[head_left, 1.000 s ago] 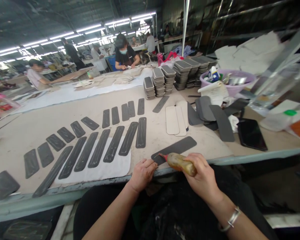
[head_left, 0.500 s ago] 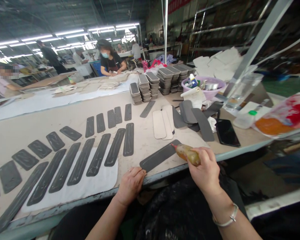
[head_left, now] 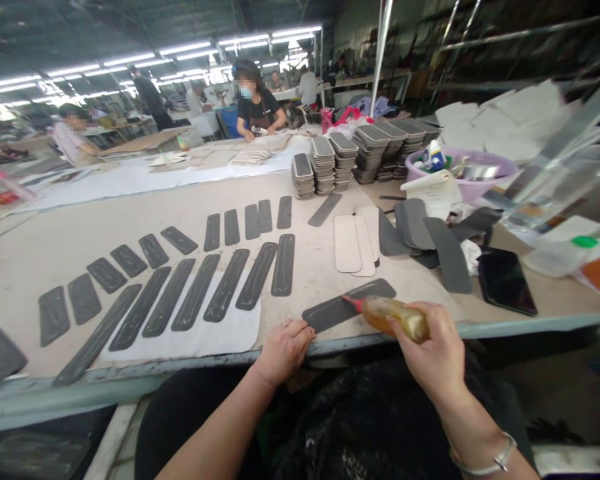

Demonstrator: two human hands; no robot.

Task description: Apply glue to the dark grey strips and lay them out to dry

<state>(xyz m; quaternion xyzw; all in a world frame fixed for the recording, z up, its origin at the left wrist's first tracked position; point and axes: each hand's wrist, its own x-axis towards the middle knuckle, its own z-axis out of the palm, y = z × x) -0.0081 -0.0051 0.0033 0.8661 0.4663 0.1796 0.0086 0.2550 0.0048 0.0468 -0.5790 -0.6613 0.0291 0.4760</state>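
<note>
My right hand (head_left: 437, 350) is closed around a squeeze bottle of amber glue (head_left: 390, 315) with a red nozzle, and the tip rests on a long dark grey strip (head_left: 347, 305) near the table's front edge. My left hand (head_left: 283, 349) presses with curled fingers on the strip's left end. To the left, several long dark strips (head_left: 220, 287) lie side by side, partly on a white sheet (head_left: 190, 340). Behind them runs a row of shorter dark pieces (head_left: 180, 239).
Stacks of grey pieces (head_left: 330, 160) stand at the back, beside a purple basin (head_left: 473, 175) with bottles. Beige pieces (head_left: 353, 243), loose grey pieces (head_left: 430, 233) and a black phone (head_left: 505, 280) lie to the right. Other people work at tables beyond.
The glue bottle's tip has travelled along the strip, from its left end towards the middle. My left hand has kept hold of the strip's left end. The camera has swung about.
</note>
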